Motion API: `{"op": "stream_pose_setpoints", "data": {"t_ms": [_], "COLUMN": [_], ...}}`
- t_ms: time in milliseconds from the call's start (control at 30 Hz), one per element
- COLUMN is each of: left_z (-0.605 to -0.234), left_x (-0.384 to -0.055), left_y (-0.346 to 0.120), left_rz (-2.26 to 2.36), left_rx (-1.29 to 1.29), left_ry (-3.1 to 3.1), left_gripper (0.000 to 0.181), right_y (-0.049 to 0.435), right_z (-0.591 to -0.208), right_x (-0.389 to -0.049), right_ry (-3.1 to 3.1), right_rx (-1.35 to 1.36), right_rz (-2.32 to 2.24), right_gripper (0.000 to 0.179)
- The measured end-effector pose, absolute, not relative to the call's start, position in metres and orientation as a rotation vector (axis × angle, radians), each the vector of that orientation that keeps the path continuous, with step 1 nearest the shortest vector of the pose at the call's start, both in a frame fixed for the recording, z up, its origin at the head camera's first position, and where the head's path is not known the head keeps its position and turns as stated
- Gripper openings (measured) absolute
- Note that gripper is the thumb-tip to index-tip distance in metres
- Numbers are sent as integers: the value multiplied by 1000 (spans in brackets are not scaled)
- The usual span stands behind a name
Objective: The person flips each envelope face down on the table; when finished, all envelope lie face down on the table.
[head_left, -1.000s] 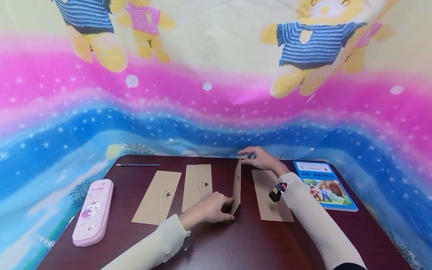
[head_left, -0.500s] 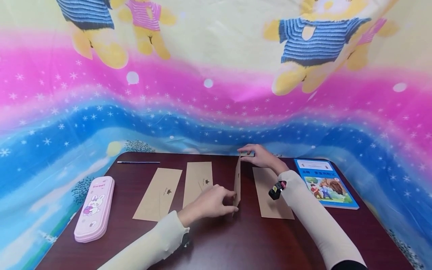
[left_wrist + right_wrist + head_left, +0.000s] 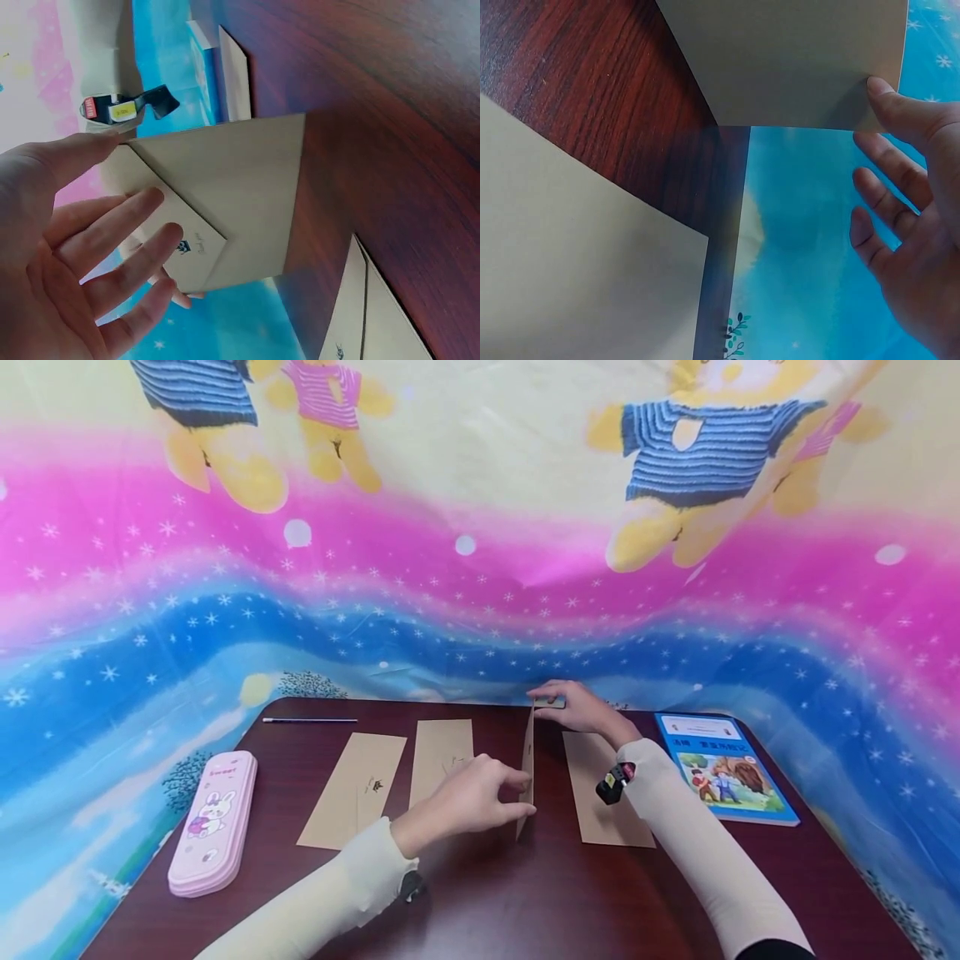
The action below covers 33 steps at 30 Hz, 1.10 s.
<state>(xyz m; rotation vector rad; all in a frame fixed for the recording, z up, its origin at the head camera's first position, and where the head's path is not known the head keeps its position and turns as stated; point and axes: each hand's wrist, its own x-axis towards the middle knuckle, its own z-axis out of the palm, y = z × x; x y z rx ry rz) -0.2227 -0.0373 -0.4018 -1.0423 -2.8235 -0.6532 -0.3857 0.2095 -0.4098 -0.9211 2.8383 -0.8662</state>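
Note:
A brown paper envelope point(image 3: 528, 752) stands on edge at mid-table, seen nearly edge-on in the head view. Its flap, printed with a small crown, faces my left hand point(image 3: 97, 247) in the left wrist view. That hand is beside the near end, thumb at the near upper corner, fingers spread in front of the flap; contact is unclear. My right hand point(image 3: 577, 706) pinches the far upper corner, thumb on the plain side in the right wrist view. Two envelopes lie to the left, a slanted one point(image 3: 348, 785) and a straighter one point(image 3: 438, 752). Another envelope point(image 3: 600, 802) lies right.
A pink pencil case point(image 3: 213, 822) with a rabbit lies on the left of the dark wooden table point(image 3: 480, 910). Behind it is a pencil point(image 3: 309, 720). The blue picture book point(image 3: 723, 768) is at the right edge. A printed cloth point(image 3: 450, 602) hangs behind the table.
My left hand has moved slightly forward and to the right along the envelope's near end. The right hand keeps its pinch, and the envelope stays standing, turned a little more edge-on.

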Motion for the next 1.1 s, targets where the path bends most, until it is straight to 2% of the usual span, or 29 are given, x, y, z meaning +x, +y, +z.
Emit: {"op": "stream_pose_setpoints", "data": {"t_ms": [567,833,1100], "left_z": [-399,-396,-395], "left_x": [-222,-222,-222], "left_y": [-41,-44,-46], "left_rz": [-721,-750,-711], "left_rx": [-1084,-1081,-1069], "left_ry": [-2787,-2802,-2817], "left_gripper": [28,28,28], "right_y": [205,205,196], "right_z": [-412,-425,-447], "right_x": [-386,-393,-393], "right_ry": [2823,2755,2739], "right_rx": [-895,-908,-804], "right_rz": [-876,-1015,-941], "right_gripper": [40,50,42]}}
